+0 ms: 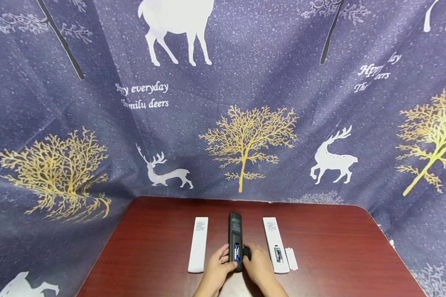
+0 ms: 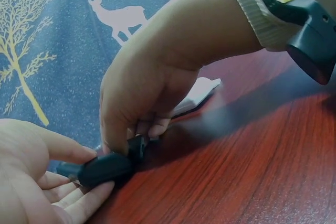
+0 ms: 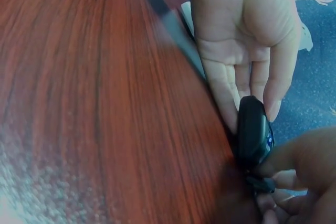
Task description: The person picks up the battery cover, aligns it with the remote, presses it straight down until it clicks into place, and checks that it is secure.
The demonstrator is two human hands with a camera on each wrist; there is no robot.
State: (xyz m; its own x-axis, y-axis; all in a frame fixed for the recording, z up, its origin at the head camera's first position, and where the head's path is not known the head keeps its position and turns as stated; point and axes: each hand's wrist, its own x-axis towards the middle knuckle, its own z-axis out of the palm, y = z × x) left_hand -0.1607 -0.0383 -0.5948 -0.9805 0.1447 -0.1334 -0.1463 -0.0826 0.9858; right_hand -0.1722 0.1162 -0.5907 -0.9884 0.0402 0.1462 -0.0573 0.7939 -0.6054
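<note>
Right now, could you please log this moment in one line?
left hand: holds long black remote; right hand: holds small black plastic piece; blue batteries: visible in remote; long white remote: left; opened white remote: right

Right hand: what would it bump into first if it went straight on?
The right hand, holding a small black piece, would probably meet the black remote first; any gap is unclear.
</note>
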